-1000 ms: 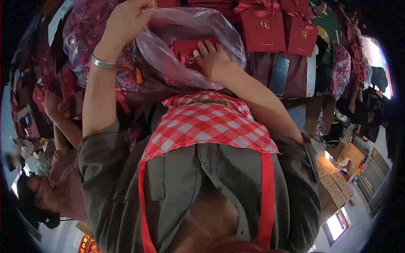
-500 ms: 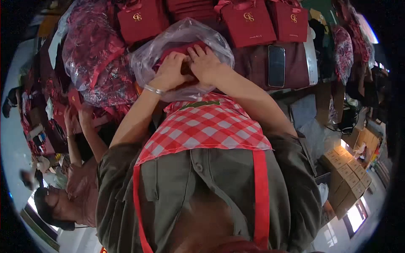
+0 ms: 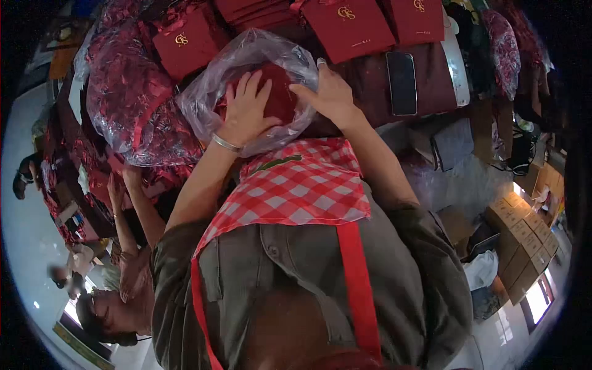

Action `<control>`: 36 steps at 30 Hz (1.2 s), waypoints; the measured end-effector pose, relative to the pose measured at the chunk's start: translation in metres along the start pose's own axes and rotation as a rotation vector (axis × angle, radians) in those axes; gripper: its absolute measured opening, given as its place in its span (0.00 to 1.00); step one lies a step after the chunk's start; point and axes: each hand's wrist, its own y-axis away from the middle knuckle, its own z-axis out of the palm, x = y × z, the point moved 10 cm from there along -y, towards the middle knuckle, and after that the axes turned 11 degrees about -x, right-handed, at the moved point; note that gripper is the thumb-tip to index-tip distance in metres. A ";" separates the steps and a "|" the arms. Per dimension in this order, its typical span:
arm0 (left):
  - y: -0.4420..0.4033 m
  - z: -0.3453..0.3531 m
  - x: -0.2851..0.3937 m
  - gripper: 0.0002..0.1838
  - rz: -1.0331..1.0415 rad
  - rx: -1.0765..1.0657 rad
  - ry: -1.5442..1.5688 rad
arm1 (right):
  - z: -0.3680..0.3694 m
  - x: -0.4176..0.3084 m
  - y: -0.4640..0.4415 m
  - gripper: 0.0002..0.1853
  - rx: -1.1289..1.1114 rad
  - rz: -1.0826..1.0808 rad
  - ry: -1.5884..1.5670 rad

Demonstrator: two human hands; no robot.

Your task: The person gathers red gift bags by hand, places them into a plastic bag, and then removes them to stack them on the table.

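A clear plastic bag (image 3: 203,86) stands with its mouth open toward me, and dark red gift bags (image 3: 280,102) lie inside it. My left hand (image 3: 248,108), with a bracelet at the wrist, rests with fingers spread on the red contents. At the right side of the plastic bag's mouth is my right hand (image 3: 333,98). Its thumb points inward over the opening, apart from the fingers, which reach along the outside of the rim. Whether those fingers touch the plastic is hard to make out.
A smartphone (image 3: 402,83) lies on dark red cloth at right. Red gift bags with gold lettering (image 3: 348,28) line the back. A large plastic sack of red ribboned items (image 3: 126,105) sits at left, near a co-worker's hands (image 3: 125,185). Cardboard boxes (image 3: 524,237) are stacked at lower right.
My hands were close together inside the plastic bag and have moved apart. The left now lies spread on the red contents; the right has shifted out to the rim. The view has turned slightly.
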 end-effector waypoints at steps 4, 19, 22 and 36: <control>-0.001 0.023 -0.011 0.50 -0.014 -0.105 0.149 | 0.018 0.003 -0.007 0.18 0.024 -0.050 0.025; 0.027 0.036 -0.020 0.55 -0.017 -0.051 0.078 | -0.034 -0.105 0.054 0.08 0.305 -0.546 -0.381; 0.026 0.060 -0.028 0.52 -0.024 -0.133 0.002 | -0.039 -0.119 0.064 0.08 0.223 -0.583 -0.398; 0.002 0.042 -0.004 0.43 -0.043 -0.144 -0.132 | -0.165 -0.097 0.081 0.18 0.377 -0.388 0.216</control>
